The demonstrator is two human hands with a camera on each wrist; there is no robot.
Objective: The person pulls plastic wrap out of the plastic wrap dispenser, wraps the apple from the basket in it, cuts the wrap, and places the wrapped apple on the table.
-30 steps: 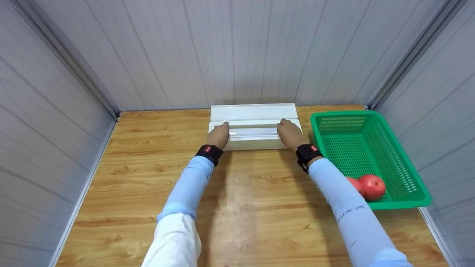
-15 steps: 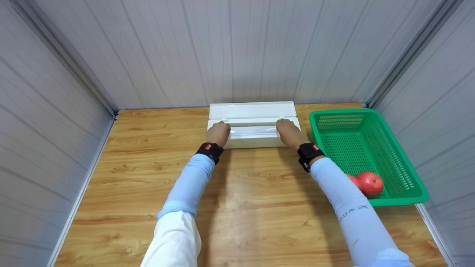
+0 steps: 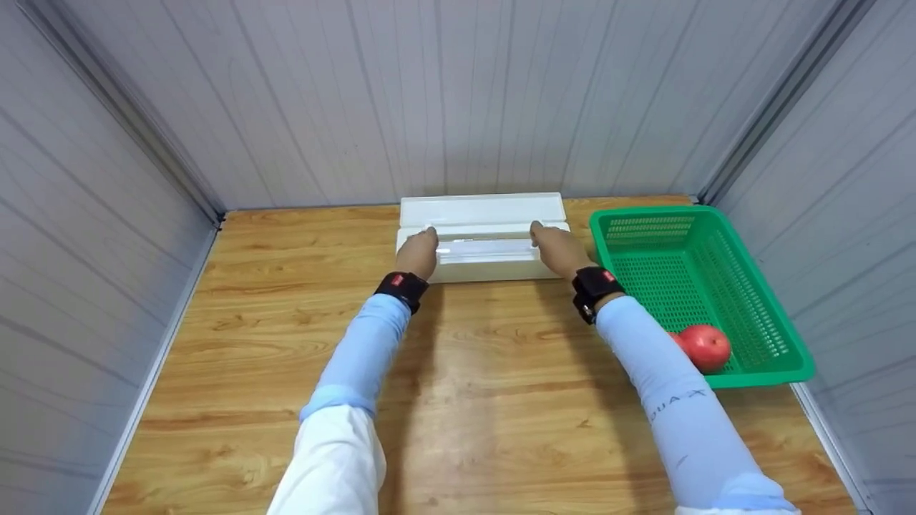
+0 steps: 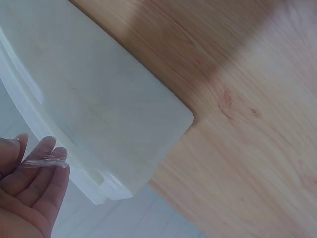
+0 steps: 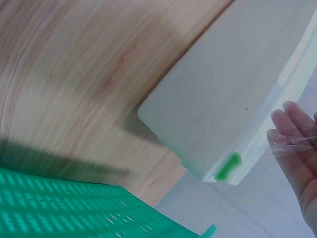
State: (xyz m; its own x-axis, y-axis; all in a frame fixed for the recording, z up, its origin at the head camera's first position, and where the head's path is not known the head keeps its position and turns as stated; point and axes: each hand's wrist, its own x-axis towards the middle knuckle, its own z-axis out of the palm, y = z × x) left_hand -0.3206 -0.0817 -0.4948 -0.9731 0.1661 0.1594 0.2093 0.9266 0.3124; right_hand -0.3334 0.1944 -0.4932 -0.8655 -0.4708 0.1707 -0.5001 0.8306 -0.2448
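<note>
A white cling film dispenser box (image 3: 494, 272) stands near the back wall, its lid (image 3: 483, 209) tipped back. Clear cling film (image 3: 486, 247) stretches across the box between the hands. At the box's left end, my left hand (image 3: 418, 255) pinches a gathered edge of film (image 4: 47, 162) between thumb and fingers. My right hand (image 3: 559, 252) is at the right end, with bunched film (image 5: 292, 144) across its fingers; most of that thumb is hidden in the right wrist view. A green piece (image 5: 229, 167) shows on the box's right end.
Right of the box, close to my right forearm, sits a green plastic basket (image 3: 800, 368). Red round fruit (image 3: 705, 348) lies at its near end, partly hidden by the sleeve. Panelled walls (image 3: 472, 93) enclose the wooden table (image 3: 479, 400) on three sides.
Both hands have lifted slightly at the box, and the thumbs now point up more, with film between them. The head view has shifted a little; the box and basket stay in place.
</note>
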